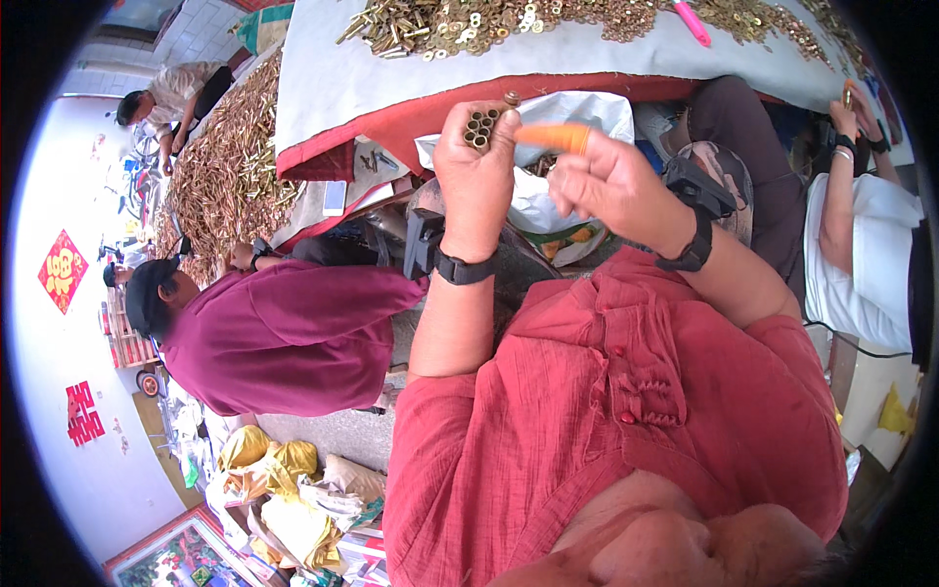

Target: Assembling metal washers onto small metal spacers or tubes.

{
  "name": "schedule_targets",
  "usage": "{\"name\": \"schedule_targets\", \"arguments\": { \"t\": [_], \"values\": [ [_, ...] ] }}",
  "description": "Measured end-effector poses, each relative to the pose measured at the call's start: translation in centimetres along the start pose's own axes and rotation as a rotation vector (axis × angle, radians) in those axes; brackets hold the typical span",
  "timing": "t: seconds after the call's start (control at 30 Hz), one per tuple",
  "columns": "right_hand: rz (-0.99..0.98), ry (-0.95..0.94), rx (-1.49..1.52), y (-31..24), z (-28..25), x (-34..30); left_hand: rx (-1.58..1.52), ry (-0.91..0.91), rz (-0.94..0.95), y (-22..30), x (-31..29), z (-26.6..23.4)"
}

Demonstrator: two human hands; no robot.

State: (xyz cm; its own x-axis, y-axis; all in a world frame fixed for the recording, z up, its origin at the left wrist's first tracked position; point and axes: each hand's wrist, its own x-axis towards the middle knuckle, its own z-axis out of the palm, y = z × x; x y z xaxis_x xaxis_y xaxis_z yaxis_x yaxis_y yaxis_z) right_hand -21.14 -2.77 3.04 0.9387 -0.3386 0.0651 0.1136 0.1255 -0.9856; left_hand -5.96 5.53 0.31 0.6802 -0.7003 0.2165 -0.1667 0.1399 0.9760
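My left hand [473, 161] is closed round a bundle of small brass tubes [480, 130], their hollow round ends facing up. A small copper-coloured round piece [512, 99] sits at the far edge of the bundle, by my thumb tip. My right hand [618, 186] is just right of it, index finger stretched toward my left thumb and the other fingers loosely bent. An orange finger sleeve [556, 137] covers that index finger. Nothing shows in my right hand. Beneath my hands is a white plastic bag [597, 112], partly hidden.
Ahead, a grey-covered table [333, 83] bears heaps of brass washers and tubes [469, 29] and a pink-handled tool [693, 24]. A large pile of brass tubes [225, 157] lies left, near a phone [335, 199]. People sit left in purple [293, 333] and right in white [861, 254].
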Motion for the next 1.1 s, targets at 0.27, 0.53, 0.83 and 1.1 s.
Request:
{"name": "schedule_targets", "arguments": {
  "t": [0.27,0.53,0.83,1.1],
  "values": [
    [-0.093,0.151,-0.107,0.7,-0.4,-0.5,0.105,-0.022,0.093,-0.2,-0.7,0.5],
    [-0.025,0.182,0.026,1.1,-1.1,-0.9,0.18,-0.021,0.127,0.6,-1.4,1.5],
    [-0.371,0.344,-0.687,1.5,-2.8,0.3,0.289,-0.126,0.122,-0.6,-1.9,0.8],
    [-0.316,0.117,-0.835,2.5,-4.6,-0.7,0.317,-0.341,0.116,-1.4,-3.4,0.1]
  ]
}}
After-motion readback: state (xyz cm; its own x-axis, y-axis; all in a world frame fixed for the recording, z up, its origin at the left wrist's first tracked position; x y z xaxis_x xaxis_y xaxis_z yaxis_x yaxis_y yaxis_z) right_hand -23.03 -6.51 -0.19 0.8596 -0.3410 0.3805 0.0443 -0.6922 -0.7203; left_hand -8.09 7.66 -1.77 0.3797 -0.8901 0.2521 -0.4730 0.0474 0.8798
